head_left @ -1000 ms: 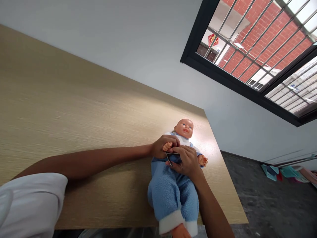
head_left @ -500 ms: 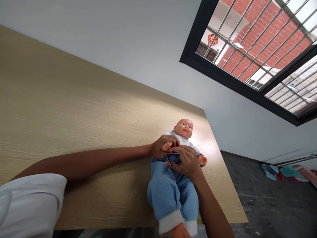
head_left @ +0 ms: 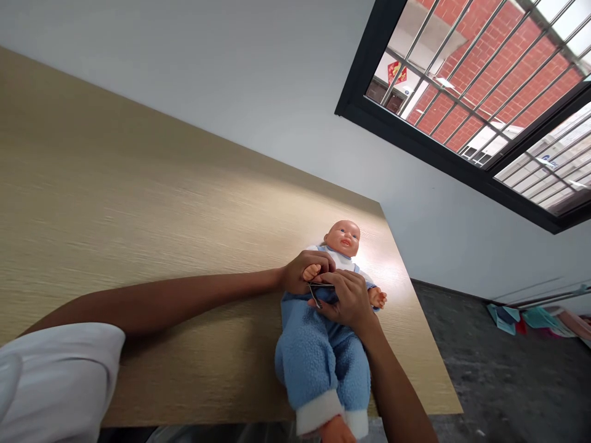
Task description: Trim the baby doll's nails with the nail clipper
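Observation:
A baby doll (head_left: 305,363) in blue fleece overalls lies on its back on the wooden table, head toward the wall. My left hand (head_left: 296,271) is closed around one of the doll's arms, and the small doll hand (head_left: 311,272) pokes out of my grip. Pinched in my right hand (head_left: 349,298) is a metal nail clipper (head_left: 316,296), its lever spread away from the body. The clipper's tip is right by the doll's fingers; whether it touches them I cannot tell. The doll's other hand (head_left: 377,298) lies free beside my right wrist.
The wooden table (head_left: 161,215) meets a pale wall (head_left: 207,74) along its far side and ends at a right edge over a dark floor (head_left: 498,369). Folded coloured cloths (head_left: 545,321) lie at the far right. A barred window (head_left: 475,92) is above.

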`<state>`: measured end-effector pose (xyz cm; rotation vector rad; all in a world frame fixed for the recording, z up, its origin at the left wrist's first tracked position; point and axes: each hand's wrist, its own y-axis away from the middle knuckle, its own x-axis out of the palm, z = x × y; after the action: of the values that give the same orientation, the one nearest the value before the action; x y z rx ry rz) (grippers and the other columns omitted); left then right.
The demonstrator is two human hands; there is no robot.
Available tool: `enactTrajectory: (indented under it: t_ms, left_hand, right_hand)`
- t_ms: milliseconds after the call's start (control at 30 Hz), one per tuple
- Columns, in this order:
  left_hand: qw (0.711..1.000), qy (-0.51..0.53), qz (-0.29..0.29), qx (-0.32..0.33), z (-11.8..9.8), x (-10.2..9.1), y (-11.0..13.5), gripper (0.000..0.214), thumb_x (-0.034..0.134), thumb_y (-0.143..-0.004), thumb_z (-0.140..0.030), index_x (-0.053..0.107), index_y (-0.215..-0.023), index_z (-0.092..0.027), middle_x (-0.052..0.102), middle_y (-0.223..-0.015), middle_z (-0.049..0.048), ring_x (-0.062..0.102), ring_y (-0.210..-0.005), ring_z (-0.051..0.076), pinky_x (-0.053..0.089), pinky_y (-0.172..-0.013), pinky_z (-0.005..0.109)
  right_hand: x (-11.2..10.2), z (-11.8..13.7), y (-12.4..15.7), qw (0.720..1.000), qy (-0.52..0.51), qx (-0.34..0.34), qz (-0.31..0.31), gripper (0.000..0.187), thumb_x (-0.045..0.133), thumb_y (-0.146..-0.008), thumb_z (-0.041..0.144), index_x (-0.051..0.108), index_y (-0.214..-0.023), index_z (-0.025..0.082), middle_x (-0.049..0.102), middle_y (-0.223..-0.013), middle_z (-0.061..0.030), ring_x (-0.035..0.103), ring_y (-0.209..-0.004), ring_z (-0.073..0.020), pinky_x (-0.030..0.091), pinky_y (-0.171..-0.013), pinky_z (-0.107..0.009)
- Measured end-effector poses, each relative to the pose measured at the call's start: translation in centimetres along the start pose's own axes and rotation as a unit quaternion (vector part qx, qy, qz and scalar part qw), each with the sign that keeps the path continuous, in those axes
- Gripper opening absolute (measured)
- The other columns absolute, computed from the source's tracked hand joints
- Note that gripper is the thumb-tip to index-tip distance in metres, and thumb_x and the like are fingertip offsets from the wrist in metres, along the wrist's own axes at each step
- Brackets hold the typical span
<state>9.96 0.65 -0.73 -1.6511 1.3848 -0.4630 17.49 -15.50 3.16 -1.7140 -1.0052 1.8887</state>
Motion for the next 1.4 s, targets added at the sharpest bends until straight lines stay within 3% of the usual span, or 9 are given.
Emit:
enactTrajectory:
  t_ms: [767, 967, 1133, 1400]
  left_hand:
    - [1.000, 0.001, -0.002, -0.010, -0.26, 0.06, -0.04, 0.045, 0.061, -0.090, -0.055, 0.055, -0.071, -0.015, 0.068, -0.083, 0.0108, 0.064, -0.075, 0.017, 0.053, -0.068, 0.027]
    - [1.000, -0.027, -0.010, -0.011, -0.34, 0.25, 0.05, 0.036, 0.055, -0.095, -0.042, 0.053, -0.071, -0.015, 0.070, -0.084, 0.0112, 0.064, -0.075, 0.016, 0.053, -0.068, 0.026]
    - [1.000, -0.027, -0.011, -0.005, -0.17, 0.30, 0.09, 0.035, 0.054, -0.095, -0.040, 0.052, -0.071, -0.016, 0.069, -0.084, 0.0107, 0.064, -0.074, 0.015, 0.053, -0.068, 0.025]
    - [1.000, -0.025, -0.004, -0.017, -0.36, 0.21, 0.17, 0.031, 0.055, -0.094, -0.037, 0.053, -0.072, -0.015, 0.069, -0.086, 0.0115, 0.064, -0.076, 0.016, 0.053, -0.069, 0.026]
  right_hand:
    - [-0.11, 0.18, -0.18, 1.000, 0.005, -0.003, -0.006, 0.028, 0.056, -0.095, 0.046, 0.060, -0.099, 0.019, 0.071, -0.074, -0.0030, 0.067, -0.063, -0.0172, 0.049, -0.058, -0.029]
    - [-0.16, 0.09, -0.14, 0.993, -0.029, -0.052, -0.101, 0.026, 0.051, -0.100, 0.043, 0.057, -0.106, 0.018, 0.067, -0.067, -0.0003, 0.061, -0.054, -0.0149, 0.048, -0.052, -0.028]
    - [-0.19, -0.02, -0.12, 0.996, -0.040, -0.049, -0.056, 0.028, 0.050, -0.101, 0.043, 0.057, -0.109, 0.017, 0.068, -0.070, -0.0017, 0.063, -0.058, -0.0156, 0.050, -0.054, -0.029]
    - [0.27, -0.38, 0.48, 0.993, -0.033, -0.067, -0.091, 0.025, 0.048, -0.102, 0.043, 0.054, -0.107, 0.019, 0.065, -0.067, -0.0005, 0.059, -0.055, -0.0152, 0.047, -0.053, -0.029]
